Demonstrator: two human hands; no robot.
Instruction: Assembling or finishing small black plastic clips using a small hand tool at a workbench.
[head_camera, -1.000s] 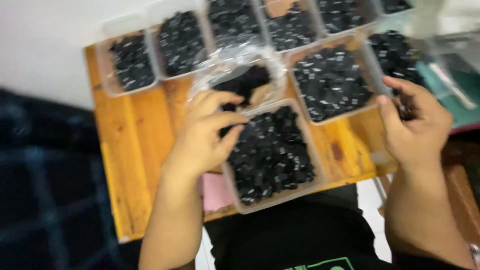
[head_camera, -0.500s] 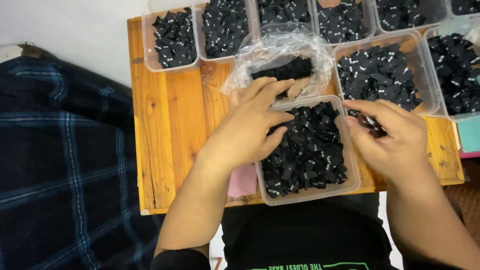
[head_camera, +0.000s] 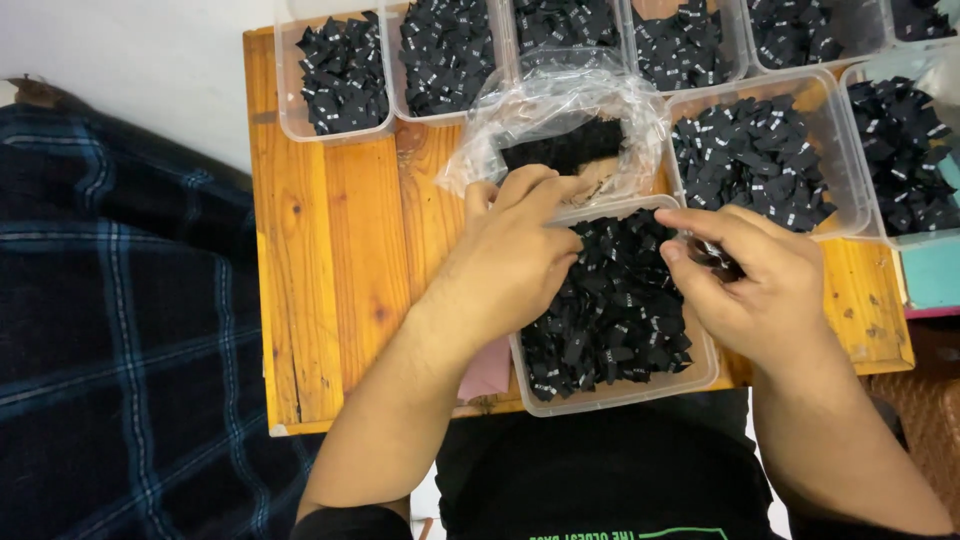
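Note:
A clear plastic tray (head_camera: 700, 375) full of small black fabric labels (head_camera: 615, 320) sits at the near edge of a wooden board (head_camera: 330, 270). My left hand (head_camera: 515, 260) rests on the tray's left rim, fingers curled into the labels. My right hand (head_camera: 750, 275) hovers over the tray's right side, pinching a few black labels (head_camera: 722, 258) between thumb and fingers. Just behind the tray lies a crumpled clear plastic bag (head_camera: 560, 120) with more black labels inside.
Several more clear trays of black labels line the back of the board (head_camera: 345, 75), (head_camera: 445, 55), (head_camera: 760, 150), (head_camera: 905, 150). A dark plaid cloth (head_camera: 110, 330) lies at the left. A pink scrap (head_camera: 485, 375) peeks out under my left wrist.
My right hand came from the right-hand tray over to the near tray with labels in it. My left hand stayed on the near tray. The camera view shifted.

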